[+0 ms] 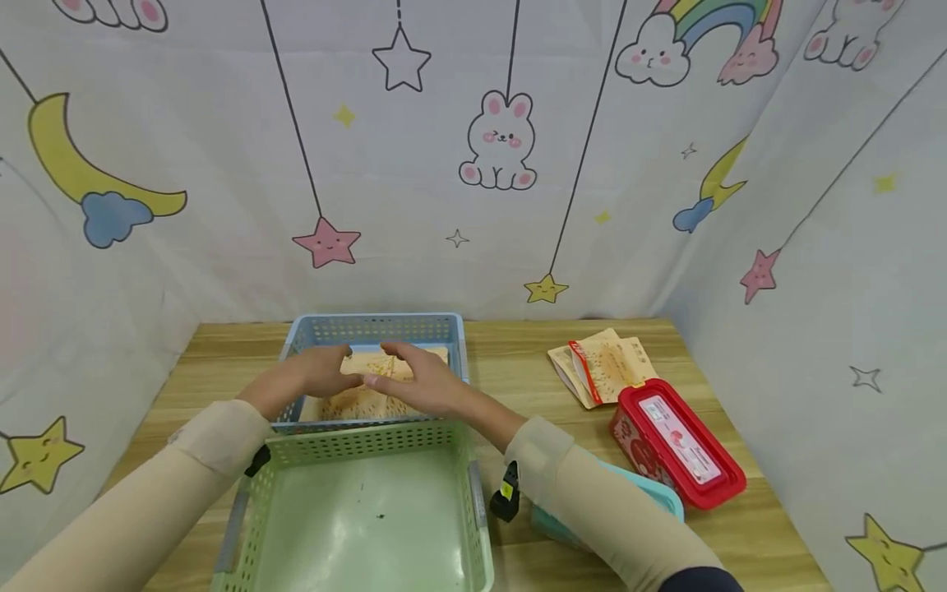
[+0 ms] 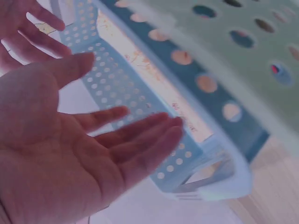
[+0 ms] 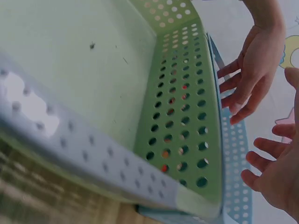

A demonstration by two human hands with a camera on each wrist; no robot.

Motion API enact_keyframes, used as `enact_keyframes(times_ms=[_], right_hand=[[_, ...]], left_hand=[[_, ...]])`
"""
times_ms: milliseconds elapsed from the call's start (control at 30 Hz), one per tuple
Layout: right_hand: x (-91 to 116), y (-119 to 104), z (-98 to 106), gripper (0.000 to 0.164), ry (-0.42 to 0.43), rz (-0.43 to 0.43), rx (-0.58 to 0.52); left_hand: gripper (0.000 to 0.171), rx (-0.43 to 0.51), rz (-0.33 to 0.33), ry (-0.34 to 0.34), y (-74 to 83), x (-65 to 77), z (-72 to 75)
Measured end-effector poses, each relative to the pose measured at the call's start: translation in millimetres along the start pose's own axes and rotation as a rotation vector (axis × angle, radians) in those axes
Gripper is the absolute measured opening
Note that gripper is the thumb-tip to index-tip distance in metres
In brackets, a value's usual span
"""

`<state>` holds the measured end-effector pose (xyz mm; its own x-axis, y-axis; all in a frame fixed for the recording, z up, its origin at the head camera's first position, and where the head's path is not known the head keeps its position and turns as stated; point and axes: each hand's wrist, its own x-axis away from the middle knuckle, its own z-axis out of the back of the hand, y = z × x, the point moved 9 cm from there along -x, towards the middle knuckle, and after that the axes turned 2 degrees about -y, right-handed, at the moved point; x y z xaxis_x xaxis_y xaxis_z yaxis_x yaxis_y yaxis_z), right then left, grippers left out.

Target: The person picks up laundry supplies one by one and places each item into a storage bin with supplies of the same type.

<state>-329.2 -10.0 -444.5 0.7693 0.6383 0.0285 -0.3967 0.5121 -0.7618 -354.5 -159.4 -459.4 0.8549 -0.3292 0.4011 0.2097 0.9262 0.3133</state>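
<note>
Both hands hover over a blue perforated basket (image 1: 377,316) at the back of the table. My left hand (image 1: 318,372) is at its left, fingers pointing inward. From the right reaches my right hand (image 1: 429,382), its thumb close to the left fingers in the head view. Under them, beige printed packets (image 1: 362,404) lie in the basket, partly hidden. In the left wrist view the left palm (image 2: 79,158) faces up with loosely bent fingers and no object. The right wrist view shows the right hand (image 3: 282,172) with spread fingers, likewise holding nothing.
A green basket (image 1: 362,510) with grey handles stands in front of the blue one. To the right are a red-lidded box (image 1: 681,444), more beige packets (image 1: 610,370) and a teal container (image 1: 654,491), partly behind the right forearm. A patterned curtain (image 1: 414,164) encloses the table.
</note>
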Motion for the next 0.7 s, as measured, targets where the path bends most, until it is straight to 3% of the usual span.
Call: enact_keyframes(times_ms=[200, 300, 533, 700], right_hand=[[6, -3, 21, 0.089, 0.003, 0.048, 0.200], [7, -3, 29, 0.092, 0.006, 0.069, 0.299], [13, 3, 51, 0.098, 0.044, 0.100, 0.405], [17, 15, 67, 0.108, 0.090, 0.094, 0.471]], left_hand=[[0.082, -0.016, -0.147, 0.086, 22.7, -0.9, 13.2], [0.089, -0.033, -0.166, 0.126, 27.2, -0.8, 16.5], [0.100, -0.123, -0.204, 0.322, 37.7, 2.2, 33.9], [0.105, -0.159, -0.211, 0.371, 44.6, 2.6, 39.6]])
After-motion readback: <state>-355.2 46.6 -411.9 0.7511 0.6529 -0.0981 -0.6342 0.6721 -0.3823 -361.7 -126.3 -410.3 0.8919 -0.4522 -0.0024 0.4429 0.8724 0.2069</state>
